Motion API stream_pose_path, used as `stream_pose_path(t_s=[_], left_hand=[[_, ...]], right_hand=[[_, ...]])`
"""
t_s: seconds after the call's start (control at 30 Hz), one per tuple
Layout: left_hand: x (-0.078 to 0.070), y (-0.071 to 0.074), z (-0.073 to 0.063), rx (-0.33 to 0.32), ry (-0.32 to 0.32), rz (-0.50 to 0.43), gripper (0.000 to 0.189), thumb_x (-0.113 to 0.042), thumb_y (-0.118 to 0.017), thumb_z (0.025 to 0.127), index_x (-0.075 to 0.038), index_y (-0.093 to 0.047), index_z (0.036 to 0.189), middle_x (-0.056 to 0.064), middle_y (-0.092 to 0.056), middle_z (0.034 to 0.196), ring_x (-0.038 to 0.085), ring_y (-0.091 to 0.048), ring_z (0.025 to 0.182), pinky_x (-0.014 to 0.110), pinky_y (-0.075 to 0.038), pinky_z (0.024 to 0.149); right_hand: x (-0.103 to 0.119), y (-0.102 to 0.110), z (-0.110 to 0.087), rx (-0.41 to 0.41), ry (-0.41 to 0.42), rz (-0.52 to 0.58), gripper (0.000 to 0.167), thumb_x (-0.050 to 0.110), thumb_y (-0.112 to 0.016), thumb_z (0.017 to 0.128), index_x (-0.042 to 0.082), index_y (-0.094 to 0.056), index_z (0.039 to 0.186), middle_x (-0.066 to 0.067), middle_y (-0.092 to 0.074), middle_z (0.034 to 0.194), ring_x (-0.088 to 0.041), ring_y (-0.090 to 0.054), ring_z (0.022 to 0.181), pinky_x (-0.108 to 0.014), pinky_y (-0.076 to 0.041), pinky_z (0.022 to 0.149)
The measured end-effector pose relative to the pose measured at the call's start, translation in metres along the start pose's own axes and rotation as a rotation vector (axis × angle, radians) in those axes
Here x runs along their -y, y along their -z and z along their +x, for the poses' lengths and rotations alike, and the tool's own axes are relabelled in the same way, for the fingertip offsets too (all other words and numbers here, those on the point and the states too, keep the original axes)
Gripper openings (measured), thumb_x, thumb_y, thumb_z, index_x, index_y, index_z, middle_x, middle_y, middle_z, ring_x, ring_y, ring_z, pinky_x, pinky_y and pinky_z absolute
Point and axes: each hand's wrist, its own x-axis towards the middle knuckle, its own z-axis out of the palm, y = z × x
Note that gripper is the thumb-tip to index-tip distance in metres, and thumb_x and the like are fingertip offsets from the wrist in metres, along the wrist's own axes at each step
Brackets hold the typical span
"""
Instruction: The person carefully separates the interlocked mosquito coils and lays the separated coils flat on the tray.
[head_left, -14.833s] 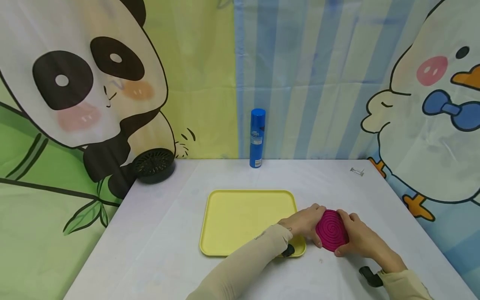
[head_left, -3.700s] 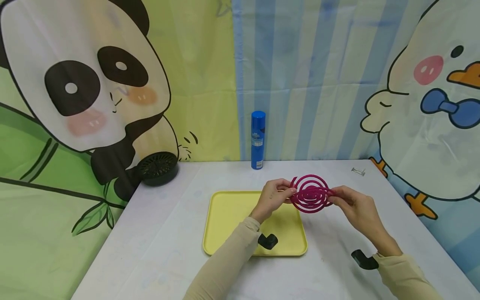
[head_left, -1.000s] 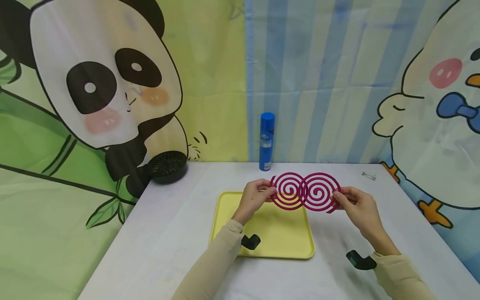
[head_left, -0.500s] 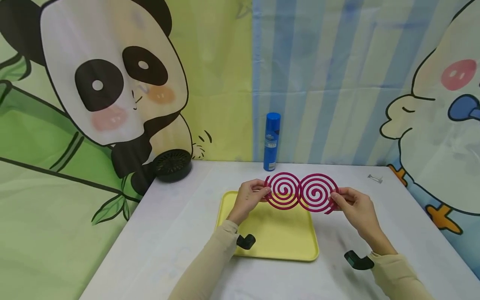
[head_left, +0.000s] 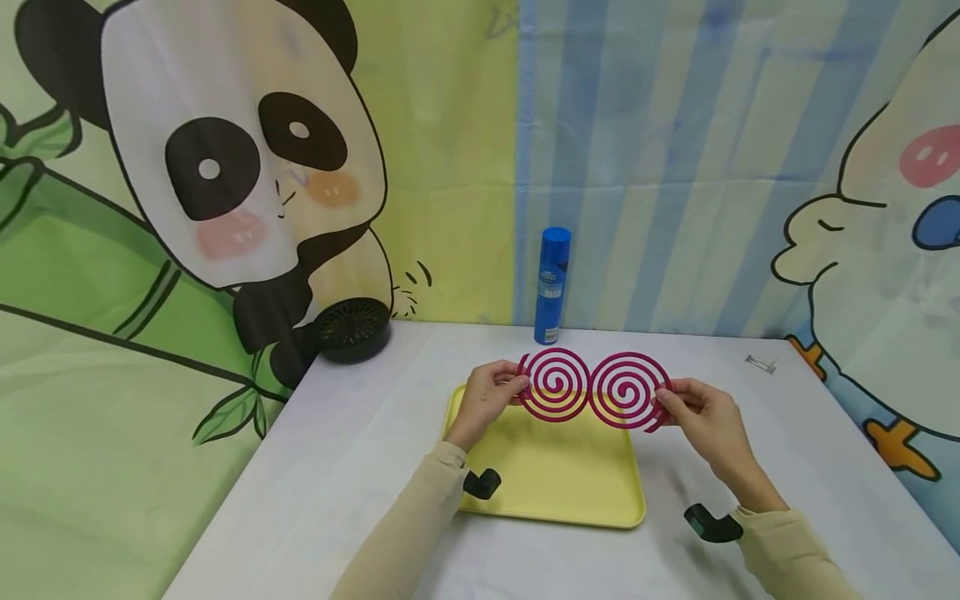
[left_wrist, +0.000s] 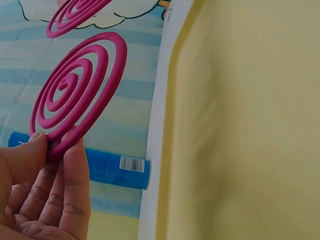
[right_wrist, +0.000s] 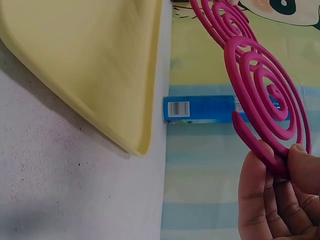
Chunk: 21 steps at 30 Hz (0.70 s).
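Two pink spiral mosquito coils are held up side by side over the far part of the yellow tray (head_left: 558,487). My left hand (head_left: 480,406) pinches the left coil (head_left: 556,385) by its outer edge, between thumb and fingers. By its outer right edge, near the loose tail end, the right coil (head_left: 626,390) is pinched in my right hand (head_left: 712,425). Their inner rims meet or nearly meet in the head view; whether they touch I cannot tell. The left wrist view shows the left coil (left_wrist: 117,55) tilted, and the right wrist view the right coil (right_wrist: 234,75).
Behind the coils a blue spray can (head_left: 551,287) stands upright at the table's back edge. A round black slotted dish (head_left: 352,329) sits at the back left corner. Toward the back right lies a small metal piece (head_left: 761,364). A printed curtain hangs behind the white table (head_left: 330,467).
The single stacked disc held low beside the tray was lifted and separated into two coils. Over the last second my hands drew apart, the coils going from overlapping to side by side.
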Motion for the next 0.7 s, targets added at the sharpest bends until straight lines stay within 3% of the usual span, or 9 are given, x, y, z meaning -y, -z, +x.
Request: stream_pose_path(t_s=[0.7], left_hand=[[0.003, 0.027, -0.001, -0.038, 0.004, 0.072, 0.015, -0.012, -0.071, 0.095, -0.003, -0.071, 0.107, 0.013, -0.073, 0.096, 0.017, -0.072, 0.081, 0.03, -0.063, 0.075]], right_hand=[[-0.001, -0.014, 0.003, 0.041, -0.006, 0.016, 0.035, 0.029, -0.066, 0.099, -0.003, -0.064, 0.116, -0.02, -0.073, 0.1, -0.01, -0.072, 0.075, -0.024, -0.062, 0.07]])
